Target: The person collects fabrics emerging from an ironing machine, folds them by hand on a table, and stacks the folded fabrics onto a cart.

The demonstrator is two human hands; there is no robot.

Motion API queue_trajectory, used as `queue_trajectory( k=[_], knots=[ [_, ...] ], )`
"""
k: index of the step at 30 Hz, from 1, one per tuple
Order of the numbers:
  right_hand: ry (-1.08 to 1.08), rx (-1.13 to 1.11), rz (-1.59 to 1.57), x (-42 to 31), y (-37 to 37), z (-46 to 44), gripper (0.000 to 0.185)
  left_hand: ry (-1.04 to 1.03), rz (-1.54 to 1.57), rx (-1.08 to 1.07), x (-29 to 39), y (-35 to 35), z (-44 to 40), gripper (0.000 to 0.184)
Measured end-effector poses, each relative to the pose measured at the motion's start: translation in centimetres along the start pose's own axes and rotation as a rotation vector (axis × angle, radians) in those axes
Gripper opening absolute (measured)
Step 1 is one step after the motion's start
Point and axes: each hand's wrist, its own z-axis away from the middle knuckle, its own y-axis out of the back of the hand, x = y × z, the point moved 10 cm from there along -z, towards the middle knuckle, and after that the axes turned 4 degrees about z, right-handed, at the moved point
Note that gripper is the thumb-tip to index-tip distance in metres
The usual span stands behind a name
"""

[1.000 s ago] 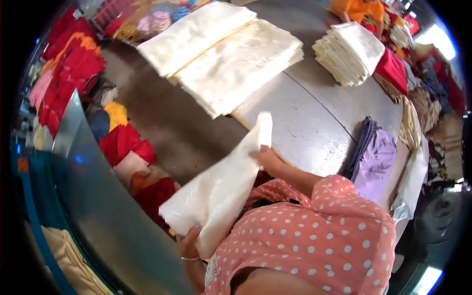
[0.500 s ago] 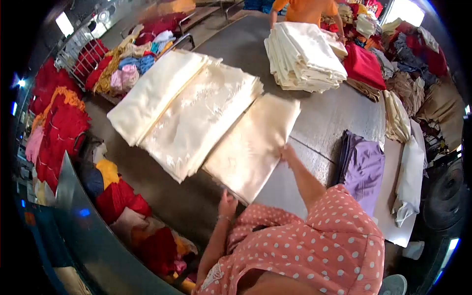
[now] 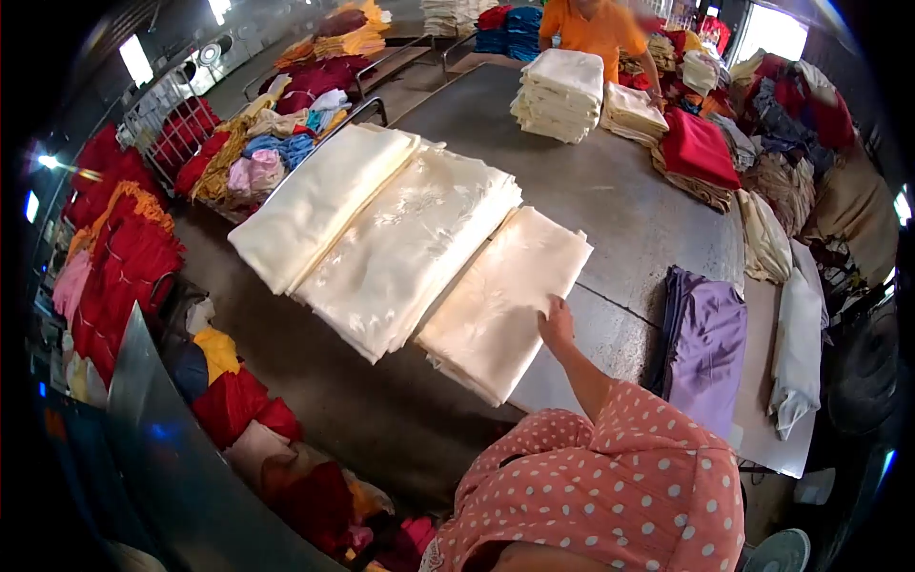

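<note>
Folded cream cloth (image 3: 500, 305) touches the right hand (image 3: 557, 324), seemingly loosely open, gripping nothing

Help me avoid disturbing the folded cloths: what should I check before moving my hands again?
1. Cream cloth under the right hand folded and lying flat: ok.
2. Right hand in contact with that cream cloth: ok, at its right side.
3. Left hand free: cannot tell, out of view.
4. Cream cloth fully supported by the table: cannot tell, the cloth hides the rim beneath it.
5. Purple cloth apart from the cream one: ok, bare table between them.
6. Co-worker away from the cream cloth: ok, at the far side.
</note>
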Motion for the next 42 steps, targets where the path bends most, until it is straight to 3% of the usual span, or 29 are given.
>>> queue_trajectory(
  k=[2, 4, 5, 7, 9, 11, 17, 19, 21, 23, 25, 26, 28, 32, 34, 36, 39, 42],
  knots=[
    [0.191, -0.05, -0.081, -4.8, -1.8, 3.8, 0.04, -0.012, 0.06, 0.018, -1.3, 1.6, 0.9, 0.051],
    [0.227, -0.303, -0.277, -9.3, -5.4, 9.9, 0.034, -0.021, 0.119, 0.037, -2.8, 2.8, 2.0, 0.051],
    [0.237, -0.466, -0.24, -11.0, -8.8, 13.6, 0.03, -0.022, 0.142, 0.044, -3.7, 3.4, 2.5, 0.05],
    [0.679, -0.888, -0.282, -18.3, -11.1, 24.3, 0.026, -0.022, 0.174, 0.051, -6.0, 4.1, 3.7, 0.05],
    [0.889, -1.35, -0.126, -19.5, -16.1, 36.5, 0.032, -0.022, 0.206, 0.058, -7.6, 5.2, 5.0, 0.049],
    [1.132, -1.646, 0.056, -23.2, -9.9, 44.3, 0.036, -0.023, 0.234, 0.06, -9.2, 5.8, 5.9, 0.049],
    [1.09, -1.852, 0.107, -20.7, -14.1, 50.0, 0.033, -0.018, 0.325, 0.133, -12.8, 8.9, 7.9, 0.048],
    [0.892, -1.474, 0.12, -20.2, -14.9, 43.9, 0.028, -0.013, 0.363, 0.16, -13.3, 9.4, 8.2, 0.047],
    [0.737, -1.339, 0.194, -16.3, -17.3, 39.7, 0.027, -0.007, 0.394, 0.197, -13.5, 10.3, 8.4, 0.047],
    [1.565, -1.317, 0.623, -6.9, -25.7, 41.3, 0.03, 0.01, 0.421, 0.236, -13.5, 10.9, 8.5, 0.046],
    [0.884, -1.43, 0.41, -4.1, -26.3, 35.6, 0.03, 0.023, 0.447, 0.273, -13.2, 11.6, 8.0, 0.046],
    [0.951, -1.256, 0.442, -4.1, -25.4, 33.5, 0.03, 0.033, 0.459, 0.291, -13.2, 11.7, 7.7, 0.046],
    [1.057, -1.128, 0.453, -5.1, -24.9, 31.4, 0.031, 0.052, 0.476, 0.322, -12.7, 12.2, 6.8, 0.045],
    [1.285, -1.338, 0.385, -7.8, -27.6, 32.1, 0.034, 0.079, 0.518, 0.395, -12.5, 12.5, 5.6, 0.044],
    [1.279, -1.477, 0.36, -10.2, -28.0, 31.7, 0.035, 0.087, 0.553, 0.432, -12.4, 12.0, 5.4, 0.044],
    [1.15, -1.643, 0.352, -15.2, -27.0, 31.5, 0.037, 0.075, 0.604, 0.468, -12.0, 11.1, 5.2, 0.043],
    [0.771, -1.605, 0.02, -23.5, -25.7, 30.6, 0.031, -0.031, 0.681, 0.493, -11.4, 8.1, 4.2, 0.043],
    [0.417, -1.87, -0.155, -26.2, -32.0, 35.9, 0.028, -0.124, 0.587, 0.605, -6.4, 8.4, 5.1, 0.041]
  ],
)
